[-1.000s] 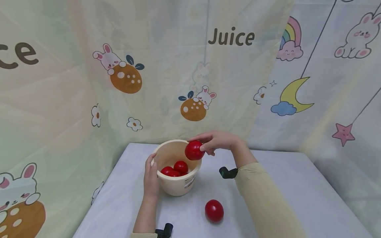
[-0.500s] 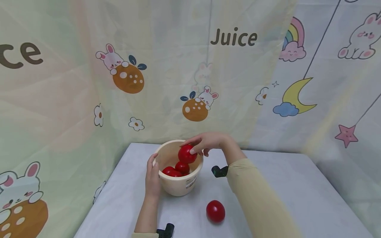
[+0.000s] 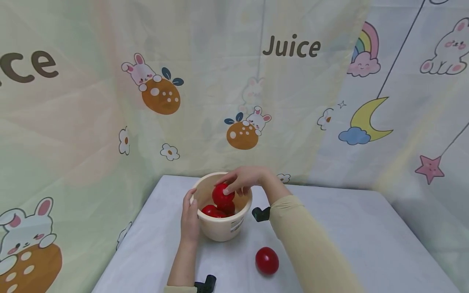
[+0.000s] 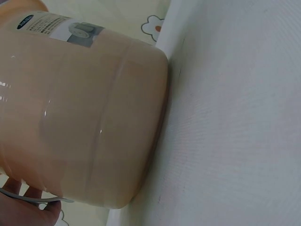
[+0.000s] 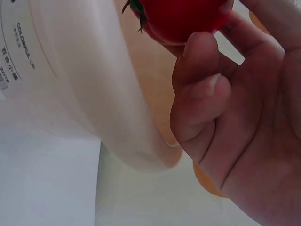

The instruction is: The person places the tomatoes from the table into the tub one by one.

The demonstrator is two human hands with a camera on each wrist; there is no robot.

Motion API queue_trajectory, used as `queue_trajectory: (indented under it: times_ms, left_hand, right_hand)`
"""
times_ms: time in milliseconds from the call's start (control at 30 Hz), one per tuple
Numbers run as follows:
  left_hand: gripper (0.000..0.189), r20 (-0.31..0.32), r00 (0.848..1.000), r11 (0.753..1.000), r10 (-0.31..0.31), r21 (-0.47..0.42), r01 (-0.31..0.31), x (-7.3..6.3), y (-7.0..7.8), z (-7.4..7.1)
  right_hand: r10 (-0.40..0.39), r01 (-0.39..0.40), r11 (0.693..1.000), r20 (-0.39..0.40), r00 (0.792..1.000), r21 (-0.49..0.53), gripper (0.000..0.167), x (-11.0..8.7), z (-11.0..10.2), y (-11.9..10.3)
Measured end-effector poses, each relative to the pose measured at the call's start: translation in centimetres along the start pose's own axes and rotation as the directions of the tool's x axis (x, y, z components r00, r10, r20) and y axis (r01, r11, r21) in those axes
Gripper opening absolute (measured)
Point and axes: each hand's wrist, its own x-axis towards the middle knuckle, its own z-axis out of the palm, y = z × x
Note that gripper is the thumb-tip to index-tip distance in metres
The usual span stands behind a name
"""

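In the head view my right hand (image 3: pixel 243 179) holds a red tomato (image 3: pixel 222 195) inside the mouth of a cream plastic bucket (image 3: pixel 220 230). The right wrist view shows green leaves on this tomato (image 5: pixel 188 19), with my fingers (image 5: pixel 200 99) curled beside it. Several more tomatoes (image 3: pixel 210 210) lie in the bucket, partly hidden by its front wall. My left hand (image 3: pixel 189 219) grips the bucket's left side at the rim. In the left wrist view, the fingers (image 4: pixel 33 207) are by a thin handle (image 4: pixel 28 197) on the bucket. Another tomato (image 3: pixel 267 261) rests on the table, in front and to the right.
The bucket stands on a white-covered table (image 3: pixel 329 228), toward its back edge. A printed curtain (image 3: pixel 205 81) with rabbits and flowers hangs close behind and along the sides. Dark straps (image 3: pixel 261 214) sit at both wrists.
My right hand has moved left and down with its tomato, from the bucket's right rim into the mouth above the other tomatoes. My left hand keeps its grip on the bucket.
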Motion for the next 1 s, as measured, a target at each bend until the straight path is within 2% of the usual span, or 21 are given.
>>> queue_trajectory:
  times_ms: [200,433,633,800,1000]
  left_hand:
    - [0.042,0.009,1.0,1.0,-0.011,0.004,0.011,-0.1,0.1,0.2]
    - [0.04,0.002,1.0,1.0,-0.013,0.005,0.013,-0.2,0.0,0.3]
    - [0.039,-0.007,1.0,1.0,-0.013,0.012,0.013,-0.3,0.0,0.3]
    - [0.039,-0.004,1.0,1.0,-0.016,0.017,0.017,-0.2,-0.1,0.2]
    - [0.04,-0.006,1.0,1.0,-0.005,0.018,0.005,0.0,-0.1,0.1]
  right_hand:
    - [-0.004,0.002,0.999,-0.028,1.0,-0.054,0.049,0.6,0.8,0.2]
    - [-0.058,0.058,0.998,-0.049,0.997,-0.006,0.039,0.9,1.2,0.8]
    - [-0.068,0.069,0.998,-0.061,0.996,0.01,0.037,0.9,1.3,1.1]
    - [-0.083,0.085,0.996,-0.084,0.993,0.015,0.033,-0.1,1.4,1.2]
    - [-0.12,0.125,0.992,-0.147,0.982,0.029,0.03,-2.6,1.6,2.2]
